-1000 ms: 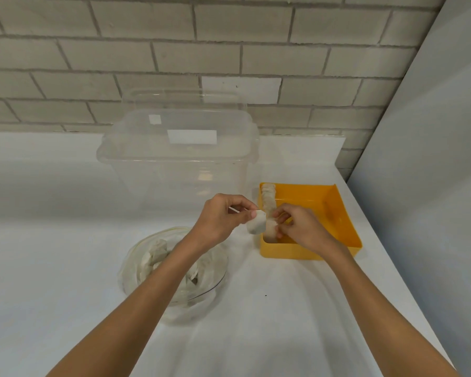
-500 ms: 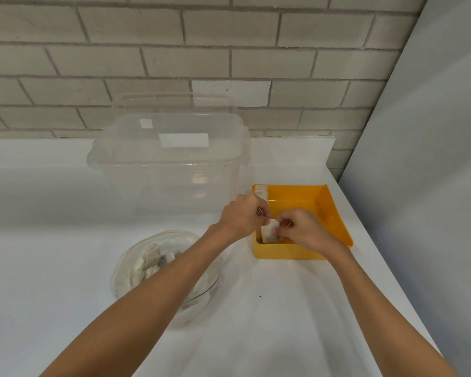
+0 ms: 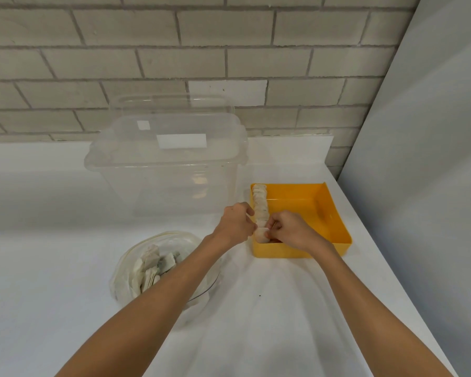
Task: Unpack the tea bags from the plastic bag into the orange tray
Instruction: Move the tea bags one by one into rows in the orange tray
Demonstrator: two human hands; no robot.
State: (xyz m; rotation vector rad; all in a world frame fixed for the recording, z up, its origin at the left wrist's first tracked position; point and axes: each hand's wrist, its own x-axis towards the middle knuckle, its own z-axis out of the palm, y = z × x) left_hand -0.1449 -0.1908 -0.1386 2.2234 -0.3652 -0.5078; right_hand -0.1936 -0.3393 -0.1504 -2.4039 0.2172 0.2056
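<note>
Pinching a tea bag (image 3: 261, 234) with left grip (image 3: 237, 224) and right grip (image 3: 291, 229), fingers curled on it, in the orange tray's (image 3: 337, 213) near-left corner; best pressed upright against the tea-bag row (image 3: 259, 205) before letting go.

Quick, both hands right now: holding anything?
Left hand: curled, pinching the tea bag in the orange tray.
Right hand: pinching the same tea bag.

A white table (image 3: 256, 308) is seen, with three things set directly on it: an orange tray (image 3: 335, 213) under the right hand (image 3: 291, 231), a clear lidded tub (image 3: 166, 164) beyond the left hand (image 3: 235, 224), and, nearer than the left hand and beneath its forearm, a plastic bag (image 3: 125, 268) filled with tea bags (image 3: 150, 257).
</note>
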